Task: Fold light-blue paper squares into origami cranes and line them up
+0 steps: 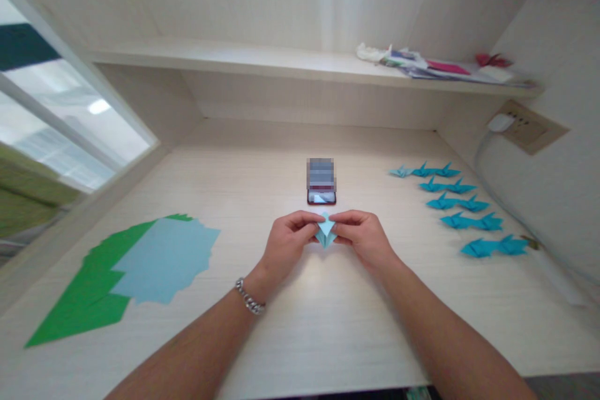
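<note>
A small light blue piece of folded origami paper (pixel 325 232) is held up between both hands in the middle of the view. My left hand (pixel 291 234) pinches its left side between thumb and fingers. On the opposite side my right hand (pixel 363 232) grips the paper the same way. The piece has a pointed lower end and a flap across its upper part. Just beyond the hands lies a phone (pixel 321 196) with its screen partly blurred. Fingers cover the side edges of the paper.
Fanned light blue sheets (pixel 169 259) overlap green sheets (pixel 77 306) on the left. Several folded blue paper cranes (pixel 471 222) stand in rows at the right. A shelf (pixel 262 64) with papers (pixel 435 65) crosses above the desk. A charger (pixel 501 122) and cable sit on the right wall.
</note>
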Motion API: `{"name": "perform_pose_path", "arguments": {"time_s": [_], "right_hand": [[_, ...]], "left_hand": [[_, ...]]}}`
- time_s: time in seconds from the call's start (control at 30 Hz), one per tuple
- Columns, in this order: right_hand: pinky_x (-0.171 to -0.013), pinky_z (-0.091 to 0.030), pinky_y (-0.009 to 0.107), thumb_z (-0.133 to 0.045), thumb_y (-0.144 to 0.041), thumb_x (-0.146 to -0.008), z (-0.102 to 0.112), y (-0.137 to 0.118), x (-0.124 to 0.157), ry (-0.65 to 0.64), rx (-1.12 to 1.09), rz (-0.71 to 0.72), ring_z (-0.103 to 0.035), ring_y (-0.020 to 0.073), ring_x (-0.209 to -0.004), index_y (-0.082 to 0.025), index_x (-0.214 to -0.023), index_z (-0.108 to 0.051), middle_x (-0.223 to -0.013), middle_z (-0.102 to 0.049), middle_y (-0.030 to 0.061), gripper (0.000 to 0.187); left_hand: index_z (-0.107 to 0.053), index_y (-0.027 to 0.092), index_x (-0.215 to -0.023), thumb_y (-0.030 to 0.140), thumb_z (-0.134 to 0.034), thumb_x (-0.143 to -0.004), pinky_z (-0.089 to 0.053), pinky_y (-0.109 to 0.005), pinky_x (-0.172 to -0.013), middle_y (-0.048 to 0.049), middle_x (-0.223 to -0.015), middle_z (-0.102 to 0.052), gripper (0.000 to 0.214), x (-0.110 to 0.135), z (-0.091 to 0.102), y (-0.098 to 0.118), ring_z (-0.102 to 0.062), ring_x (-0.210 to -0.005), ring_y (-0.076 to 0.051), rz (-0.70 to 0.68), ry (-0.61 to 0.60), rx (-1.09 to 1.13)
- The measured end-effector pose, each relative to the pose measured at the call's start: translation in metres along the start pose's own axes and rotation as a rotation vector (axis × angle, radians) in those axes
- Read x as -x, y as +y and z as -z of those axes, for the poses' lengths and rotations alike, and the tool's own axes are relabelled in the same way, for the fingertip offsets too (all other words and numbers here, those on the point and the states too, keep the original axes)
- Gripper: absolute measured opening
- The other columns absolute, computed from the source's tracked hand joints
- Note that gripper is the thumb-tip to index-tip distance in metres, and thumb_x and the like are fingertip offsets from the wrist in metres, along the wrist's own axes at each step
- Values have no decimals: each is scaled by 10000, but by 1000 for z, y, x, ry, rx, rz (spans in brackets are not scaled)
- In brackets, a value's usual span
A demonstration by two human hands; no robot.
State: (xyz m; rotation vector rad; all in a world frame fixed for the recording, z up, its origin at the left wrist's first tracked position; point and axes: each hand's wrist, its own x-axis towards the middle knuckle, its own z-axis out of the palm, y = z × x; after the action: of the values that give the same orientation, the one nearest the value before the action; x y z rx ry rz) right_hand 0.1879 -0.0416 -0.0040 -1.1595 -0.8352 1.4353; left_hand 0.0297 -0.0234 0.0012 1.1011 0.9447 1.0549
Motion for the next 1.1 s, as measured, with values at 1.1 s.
{"name": "perform_pose_path", "arguments": {"time_s": [1.1], "right_hand": [[-654, -534, 331, -805, -295, -538, -2, -2, 1, 80, 68, 124, -628, 156, -622, -164, -712, -679, -670, -683, 21, 251]], "left_hand": [[-575, 124, -1090, 264, -777, -642, -518, -282, -623, -31, -682, -663, 511, 3, -2, -1, -651, -629, -162, 135, -168, -31]]}}
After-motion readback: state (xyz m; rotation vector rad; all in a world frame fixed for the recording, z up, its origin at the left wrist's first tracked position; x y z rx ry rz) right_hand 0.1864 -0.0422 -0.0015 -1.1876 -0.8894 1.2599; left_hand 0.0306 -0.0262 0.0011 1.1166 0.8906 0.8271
